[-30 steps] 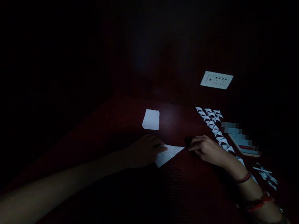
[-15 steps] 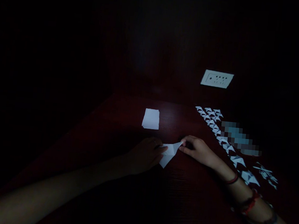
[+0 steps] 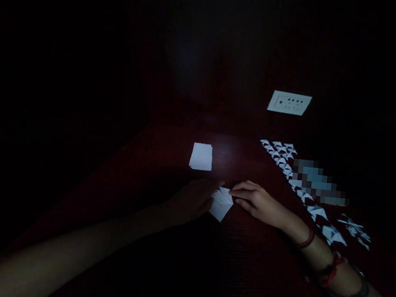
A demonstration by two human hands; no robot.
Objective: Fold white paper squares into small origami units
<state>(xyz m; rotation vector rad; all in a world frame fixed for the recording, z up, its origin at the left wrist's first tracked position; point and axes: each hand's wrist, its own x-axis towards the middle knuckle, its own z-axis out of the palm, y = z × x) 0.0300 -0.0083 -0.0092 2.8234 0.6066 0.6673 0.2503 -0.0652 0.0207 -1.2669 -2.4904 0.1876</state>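
A small piece of white folded paper (image 3: 221,208) lies on the dark red table, with a flap folded over along its top right. My left hand (image 3: 193,199) holds it down from the left, its index finger along the top edge and its thumb side at the left edge. At the right corner, the fingertips of my right hand (image 3: 257,202) touch the folded flap. The fingers of that hand are stretched out, with the thumb apart from them and no pinch on the paper. Part of the paper's left side is hidden under my left hand.
A stack of white paper sheets (image 3: 201,157) lies beyond my hands. Rows of folded white paper pieces (image 3: 283,165) run along the right side, with narrow paper bits (image 3: 354,229) and a blurred bluish thing (image 3: 319,181) beside them. A socket plate (image 3: 289,103) is on the back wall.
My right hand has let go of the raised paper corner it pinched and moved slightly left. The corner is now folded over onto the paper. My left index finger has shifted up to the top edge.
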